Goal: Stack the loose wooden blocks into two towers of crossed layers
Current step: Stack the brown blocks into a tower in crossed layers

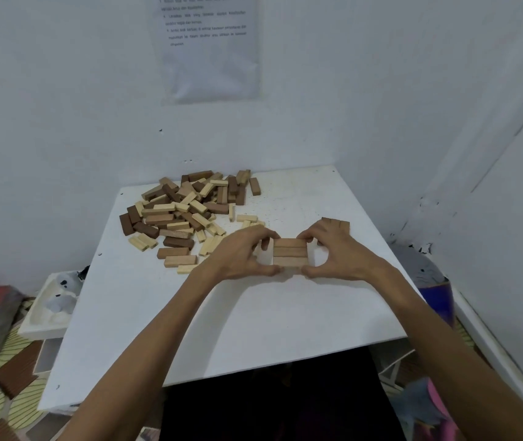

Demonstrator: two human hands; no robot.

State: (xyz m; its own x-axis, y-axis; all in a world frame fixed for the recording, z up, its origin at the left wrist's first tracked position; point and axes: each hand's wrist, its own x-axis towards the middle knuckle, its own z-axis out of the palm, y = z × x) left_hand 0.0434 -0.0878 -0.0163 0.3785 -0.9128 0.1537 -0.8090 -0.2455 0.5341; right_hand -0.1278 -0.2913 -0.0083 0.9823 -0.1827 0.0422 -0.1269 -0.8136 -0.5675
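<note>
A layer of three mid-brown wooden blocks (289,252) lies side by side near the middle of the white table (253,329). My left hand (241,256) grips its left end with thumb and fingers. My right hand (336,249) grips its right end the same way. Whether more layers lie beneath is hidden. A second low group of brown blocks (336,221) shows just behind my right hand. A big loose pile of light and dark wooden blocks (190,208) covers the table's far left.
Walls close in behind and to the right of the table, with a printed sheet (206,43) taped above. A white tray (50,300) sits off the table's left edge. A grey and blue object (425,281) stands at the right edge.
</note>
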